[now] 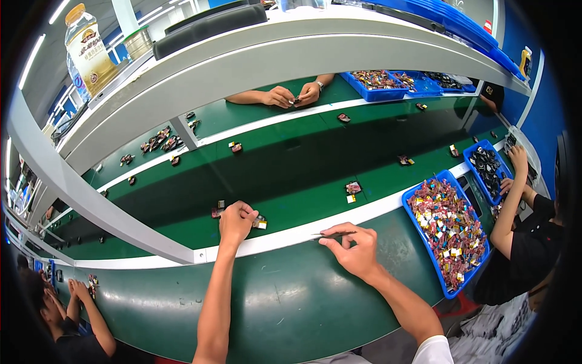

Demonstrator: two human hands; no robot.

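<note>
My left hand point(237, 223) reaches over the green conveyor belt point(285, 176), its fingers bent together. Whatever sits between them is hidden. Just right of its fingertips lies a small electronic part point(259, 222) with a white-and-yellow block. Another dark reddish part point(217, 210) lies just left of the hand. My right hand point(354, 250) is above the near white rail, closed on thin dark tweezers point(336, 234); their tips point left. Farther right on the belt rests a similar part point(353, 192).
A blue tray point(410, 227) heaped with small parts stands at right, with another blue tray point(467, 156) of black pieces beyond. A co-worker's hands point(294, 96) work across the belt. Other people sit at both sides. A grey shelf beam point(291, 54) spans overhead; its post point(115, 209) rises at left.
</note>
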